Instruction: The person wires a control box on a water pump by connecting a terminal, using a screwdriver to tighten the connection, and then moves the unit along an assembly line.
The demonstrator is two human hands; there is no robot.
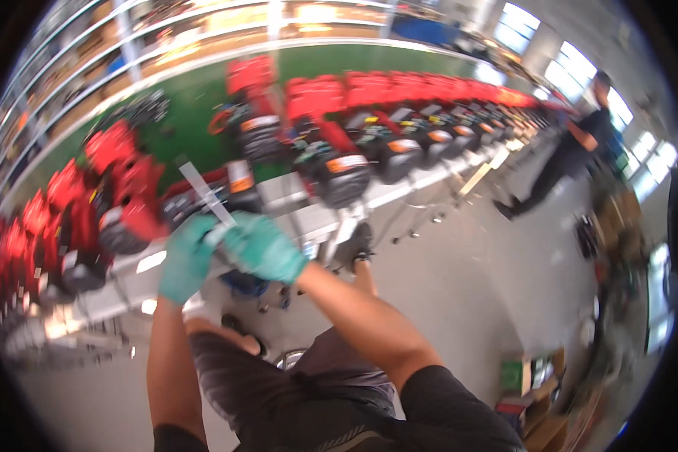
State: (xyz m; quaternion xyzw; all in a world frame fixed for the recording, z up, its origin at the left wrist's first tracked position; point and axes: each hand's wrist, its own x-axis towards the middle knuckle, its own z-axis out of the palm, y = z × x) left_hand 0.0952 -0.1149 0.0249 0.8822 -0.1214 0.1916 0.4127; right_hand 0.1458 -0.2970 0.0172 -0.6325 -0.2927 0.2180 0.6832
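Observation:
A flat, pale strip (pixel 206 193), blurred and of a kind I cannot make out, juts up and away from between my two green-gloved hands. My left hand (pixel 187 256) is closed at its near end, fingers bent together. Against it, my right hand (pixel 264 247) pinches the same end from the right. The gloves hide whatever else may be between the fingers. Just beyond the hands lies a black machine unit (pixel 241 188) with an orange-and-white label. To its right stands a red-and-black machine (pixel 339 169), and to its left a red one (pixel 132 200).
Rows of similar red-and-black machines (pixel 399 147) line the green-topped bench (pixel 192 113) on both sides. Dark cables (pixel 139 109) lie at the back left. Shelving (pixel 196 34) stands behind. Another person (pixel 572 143) is at the far right; boxes (pixel 535 384) are on the floor.

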